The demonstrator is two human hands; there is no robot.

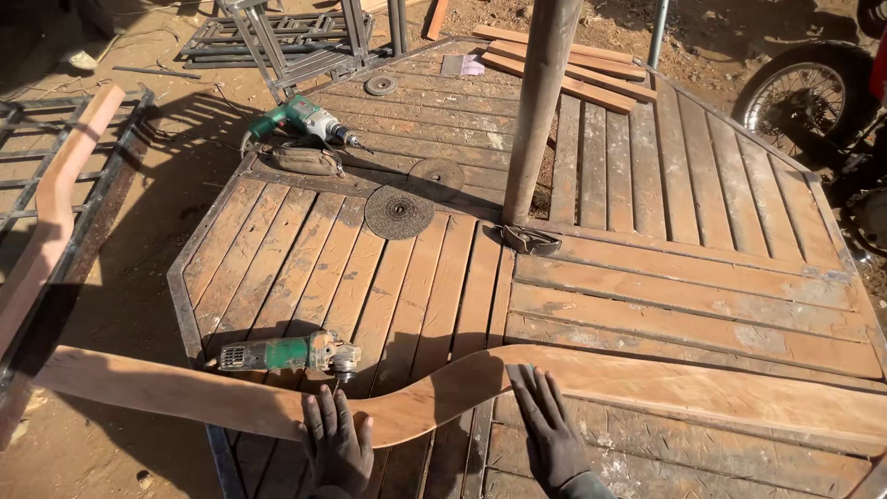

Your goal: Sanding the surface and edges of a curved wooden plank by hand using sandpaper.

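We've got both palms down on the curved plank (480,393), and the worry here is balance: its ends run off past both edges of the slatted table (702,277), so any lean on one side could, in our judgement, tip it or let it slide across the slats. The left hand (335,444) lies flat at the lower edge of the bend, fingers spread and not gripping; the right hand (552,427) rests flat over the rise of the curve, fingers straight and a little apart, so nothing is clamped. Just beside our left fingertips sits the green grinder (294,352), its head close to the plank's far edge, and a shove that way could knock it or bring our knuckles against the disc. The plank itself lies across the near side of the table, a long, wavy, reddish-brown board, smooth on top, with a thin pale edge showing along the bend. Farther back lie a loose round disc (399,212) near the metal post (540,111) and a green drill (300,120), well apart from us.
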